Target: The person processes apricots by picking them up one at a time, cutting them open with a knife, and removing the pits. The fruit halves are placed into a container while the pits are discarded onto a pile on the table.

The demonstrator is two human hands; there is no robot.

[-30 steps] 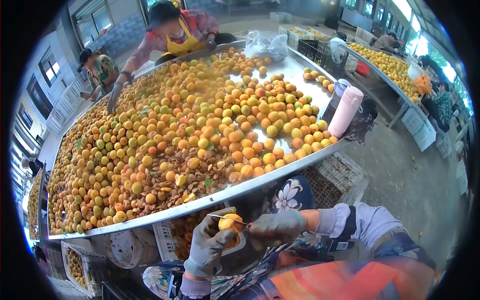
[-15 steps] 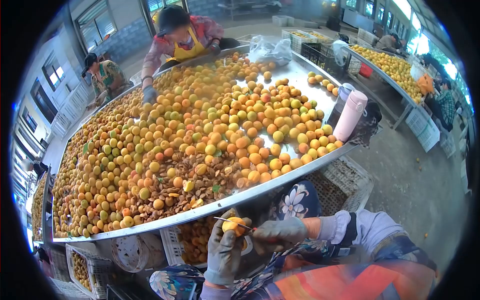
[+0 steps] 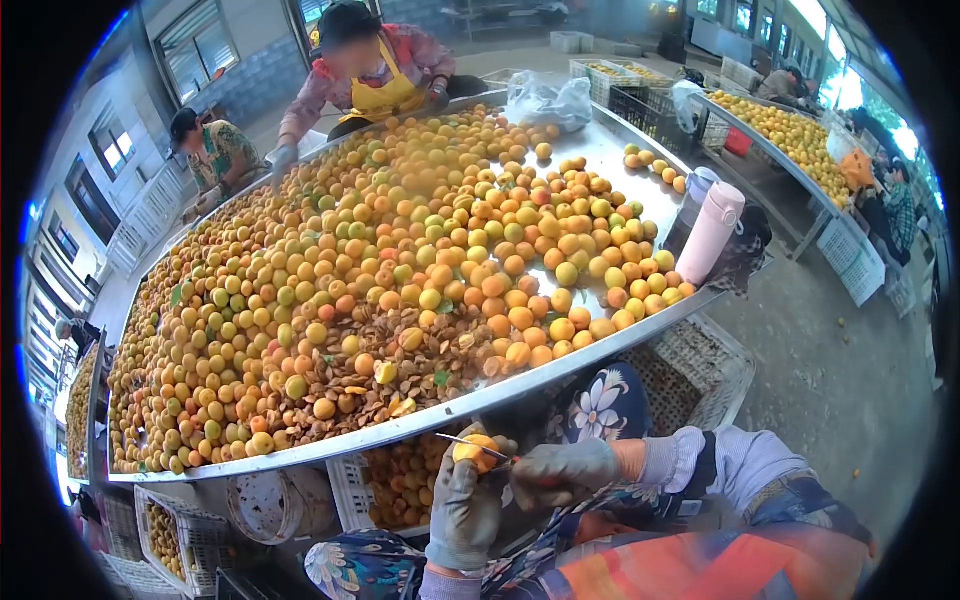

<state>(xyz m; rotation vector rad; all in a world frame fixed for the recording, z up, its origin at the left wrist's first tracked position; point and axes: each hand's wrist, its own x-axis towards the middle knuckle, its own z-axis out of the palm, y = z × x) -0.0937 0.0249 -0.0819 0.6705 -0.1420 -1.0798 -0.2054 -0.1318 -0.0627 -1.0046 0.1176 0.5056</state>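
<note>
Fruit (image 3: 400, 260) crowds nearly the whole surface (image 3: 600, 150), leaving bare metal only at the far right, with two bottles (image 3: 712, 232) at the rim above a crate (image 3: 690, 365).

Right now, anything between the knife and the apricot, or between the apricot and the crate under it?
Nothing visible. The knife in the right hand lies on the apricot, which the left hand grips. The crate sits open just below, beside the left hand.
</note>
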